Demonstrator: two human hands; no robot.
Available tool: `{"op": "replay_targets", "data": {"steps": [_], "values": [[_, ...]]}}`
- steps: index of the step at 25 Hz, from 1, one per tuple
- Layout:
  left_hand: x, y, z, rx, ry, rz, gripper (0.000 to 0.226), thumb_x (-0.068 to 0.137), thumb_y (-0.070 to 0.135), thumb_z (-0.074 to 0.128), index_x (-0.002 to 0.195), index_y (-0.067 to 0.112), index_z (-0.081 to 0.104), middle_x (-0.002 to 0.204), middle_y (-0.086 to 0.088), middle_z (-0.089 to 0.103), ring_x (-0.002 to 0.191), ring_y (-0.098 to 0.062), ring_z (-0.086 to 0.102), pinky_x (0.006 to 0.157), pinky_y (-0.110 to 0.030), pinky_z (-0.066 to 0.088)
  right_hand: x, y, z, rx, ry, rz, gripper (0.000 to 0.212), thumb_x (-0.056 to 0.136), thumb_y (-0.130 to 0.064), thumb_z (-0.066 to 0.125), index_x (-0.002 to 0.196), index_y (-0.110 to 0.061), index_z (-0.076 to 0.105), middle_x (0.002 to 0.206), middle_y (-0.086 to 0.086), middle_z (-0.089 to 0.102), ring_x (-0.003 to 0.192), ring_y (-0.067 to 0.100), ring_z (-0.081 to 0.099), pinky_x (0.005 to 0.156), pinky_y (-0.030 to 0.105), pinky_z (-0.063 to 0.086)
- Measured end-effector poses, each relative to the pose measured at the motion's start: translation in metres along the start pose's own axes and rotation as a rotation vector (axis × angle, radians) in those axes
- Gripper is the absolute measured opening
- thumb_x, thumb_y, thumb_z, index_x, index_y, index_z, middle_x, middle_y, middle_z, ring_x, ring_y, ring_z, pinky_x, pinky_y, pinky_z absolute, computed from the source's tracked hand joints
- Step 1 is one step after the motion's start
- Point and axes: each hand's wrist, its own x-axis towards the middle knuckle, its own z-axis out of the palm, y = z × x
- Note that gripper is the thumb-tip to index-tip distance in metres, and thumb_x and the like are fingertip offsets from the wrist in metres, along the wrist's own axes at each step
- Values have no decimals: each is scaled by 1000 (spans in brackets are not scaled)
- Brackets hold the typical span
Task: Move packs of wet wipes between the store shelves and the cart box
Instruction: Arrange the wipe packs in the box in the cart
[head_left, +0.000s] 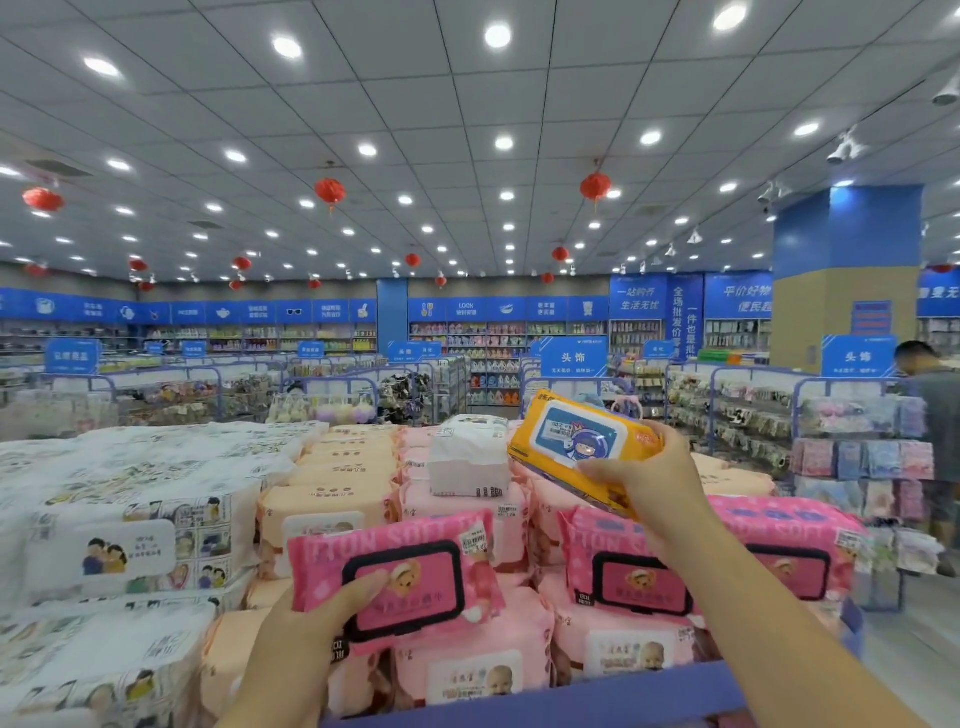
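**Stock display, wet wipes: head view**

- Left grip (311, 629): low centre. It is clamped on the left end of a deep pink pack (400, 582), thumb lying across the black-framed lid, fingers hidden behind.
- Deep pink pack: held face to the camera, price sticker at its top right corner, just above the pale pink baby-print packs (478, 670) at the front of the display shelf (571, 701).
- Right grip (657, 478): raised, arm reaching in from the lower right. It is clamped on the right end of a yellow pack (571, 441), thumb on the face.
- Yellow pack: blue lid with a cartoon figure, tilted, held in the air above the pink stacks.
- Two more dark pink packs (634, 561) stand below the right arm.
- White cartoon-print packs (119, 551): stacked at the left.
- Peach packs (332, 483): one row, between the white and the pink.
- White pack (467, 457): lying on top of the pink stacks, just left of the yellow pack.
- Background: red lanterns (330, 191) under the ceiling, blue aisle signs (574, 357), and a person (935, 415) at the far right edge.
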Motion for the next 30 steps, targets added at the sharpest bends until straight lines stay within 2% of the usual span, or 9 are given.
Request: {"op": "replay_targets", "data": {"steps": [3,5,11,14,16,18,23,27,30], "values": [[-23,11,-23,-146,44,-22,53,63,12,83,114,10,69,96,-20,79,79,-32,78,62,-41,64,-33,-3,2,64,-33,-44,82,64,12,85,126,-28,50,109,5,69,89,29,73,69,46,62],[-44,23,-41,-172,63,-8,46,68,15,74,113,10,69,96,-19,79,76,-29,79,56,-36,63,-56,-2,7,100,-57,-73,82,61,12,86,124,-30,54,113,7,71,93,31,74,70,46,62],[-104,55,-131,-114,183,-20,40,75,26,75,111,8,74,105,-17,78,94,-32,76,80,-43,59,-146,10,75,182,-290,-37,98,49,-1,87,135,-31,52,116,10,72,94,33,75,66,44,63],[-148,66,-198,-107,327,-42,26,84,25,75,103,7,76,96,-14,80,83,-26,76,77,-40,55,-198,28,129,136,-387,-12,93,50,-10,91,132,-30,53,115,10,73,95,32,75,74,50,61],[-186,75,-248,-94,432,-54,24,86,24,74,103,6,76,93,-13,80,77,-25,75,74,-38,55,-237,36,167,136,-459,37,99,42,-22,98,131,-24,54,113,11,74,94,32,75,71,46,62],[-226,86,-305,-80,527,-64,28,87,26,75,106,6,76,99,-14,80,87,-28,75,78,-39,55,-279,42,206,135,-523,90,112,32,-34,101,133,-21,53,113,10,75,94,32,75,68,39,62],[-336,118,-424,-56,721,-46,20,91,26,72,100,8,77,94,-12,80,88,-28,73,72,-37,53,-396,49,306,170,-727,223,94,57,-5,89,138,-32,49,123,9,68,95,32,75,69,44,62],[-427,145,-511,9,893,-6,21,89,23,75,105,9,75,96,-13,80,86,-28,75,76,-37,55,-496,55,385,174,-912,271,87,67,3,85,135,-38,51,119,8,68,94,29,75,78,50,61],[-490,159,-572,14,1052,20,24,87,18,76,107,5,72,98,-16,79,87,-29,75,72,-37,57,-565,66,447,141,-1038,281,86,69,5,85,135,-38,51,118,8,68,92,26,76,73,49,63]]}}
